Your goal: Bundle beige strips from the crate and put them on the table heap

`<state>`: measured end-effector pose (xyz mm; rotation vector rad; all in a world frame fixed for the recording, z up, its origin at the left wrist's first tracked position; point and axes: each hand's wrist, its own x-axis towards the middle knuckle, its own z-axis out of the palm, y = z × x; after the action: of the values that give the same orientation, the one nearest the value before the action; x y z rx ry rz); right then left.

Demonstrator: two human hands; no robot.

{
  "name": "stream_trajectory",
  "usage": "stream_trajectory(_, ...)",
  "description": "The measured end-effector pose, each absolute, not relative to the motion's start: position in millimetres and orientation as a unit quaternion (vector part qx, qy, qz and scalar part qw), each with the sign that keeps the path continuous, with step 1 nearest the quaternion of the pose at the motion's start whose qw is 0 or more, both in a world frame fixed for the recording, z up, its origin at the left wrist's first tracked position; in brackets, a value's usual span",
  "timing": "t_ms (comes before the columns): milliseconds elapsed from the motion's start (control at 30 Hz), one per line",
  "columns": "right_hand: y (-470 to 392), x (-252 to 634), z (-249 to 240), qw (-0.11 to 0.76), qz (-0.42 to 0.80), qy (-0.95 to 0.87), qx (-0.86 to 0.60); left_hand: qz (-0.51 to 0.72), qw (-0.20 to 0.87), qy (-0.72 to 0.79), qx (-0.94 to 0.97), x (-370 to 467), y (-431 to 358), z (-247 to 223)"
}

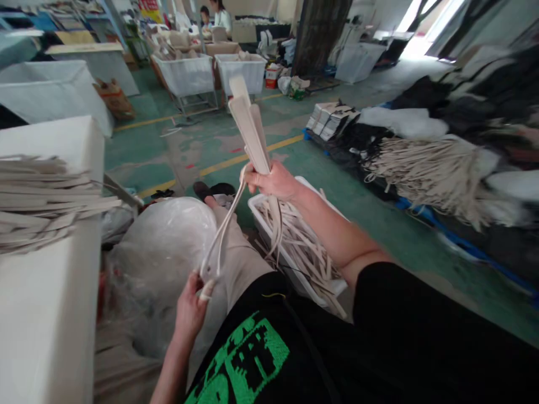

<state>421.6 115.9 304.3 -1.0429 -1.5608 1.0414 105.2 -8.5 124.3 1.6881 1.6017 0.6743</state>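
A white tabletop (54, 314) runs down the left edge of the frame, with a pile of loose beige strips (37, 202) across its upper part. The green floor (357, 191) carries yellow lines, white bins (187, 76) stand at the upper left and top centre, and a heap of beige straps (433, 174) lies at the right. The bundle (248, 126) is pale beige, made of flat, smooth strips stacked lengthwise, and a thin loop (229, 221) hangs from it. It stands up at the centre of the frame, clasped by the curled right hand (273, 180), its tails dropping beneath toward a white tub (295, 269) of strips. At lower centre-left, the left hand (191, 306) pinches the loop's lower end between thumb and fingers.
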Motion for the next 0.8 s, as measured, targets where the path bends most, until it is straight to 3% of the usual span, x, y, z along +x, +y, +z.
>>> stream_trajectory(167, 98.5, 490.8, 370.1, 0.482, 0.149, -0.706, -0.497, 0.243, 0.416, 0.636, 0.603, 78.4, -7.0, 83.0)
stream_trajectory(367, 59.5, 563.8, 382.4, 0.298, -0.038, -0.719, -0.627, 0.174, 0.463, 0.64, 0.588, 73.4, -16.8, 53.6)
stream_trajectory(633, 54.4, 637.0, 294.5, 0.063, -0.014, -0.639, -0.766, 0.094, 0.479, 0.616, 0.618, 81.6, -21.7, 48.6)
stream_trajectory(800, 48.5, 652.2, 245.2, -0.035, 0.039, -0.573, -0.818, 0.044, 0.492, 0.599, 0.63, 81.7, -27.4, 40.6)
